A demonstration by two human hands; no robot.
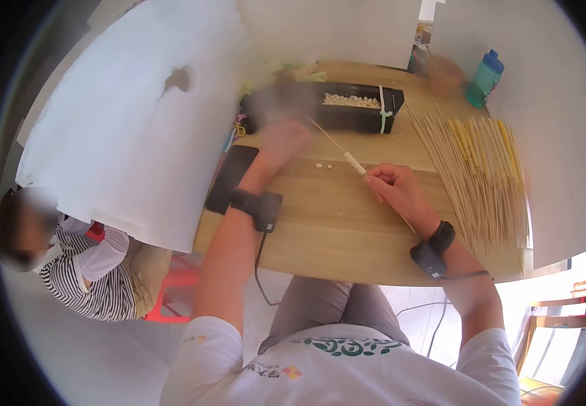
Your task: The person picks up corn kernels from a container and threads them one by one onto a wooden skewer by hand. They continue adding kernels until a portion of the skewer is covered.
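Nearest the camera, wears a white shirt [374, 379] with green print; sits at a wooden counter [320, 237], both forearms extended over it. Has a broad bundle of thin sticks [486, 196] fanned out at the right, yellow toward many of the far ends. Faces a long black box [354, 122] along the far side, with white pieces [352, 101] heaped in its right part. Has a dark flat slab [234, 177] beside the left forearm.

Holds the left hand [287, 142] farther forward, nearer the box, just in front of its left half. Cannot make out the left fingers through the blur, parted or pinched. Bends the right arm inward and, with the right hand [398, 191], pinches a single stick [334, 141] between thumb and fingers.

Holds that stick aslant, long axis running from the near right, past the right hand, away to the far left, free end toward the box and near the left hand. Carries a threaded row [354, 163] of white pieces on it, just ahead of the right fingertips, bare stick beyond. Has two loose bits [318, 165] on the counter, left of the row.
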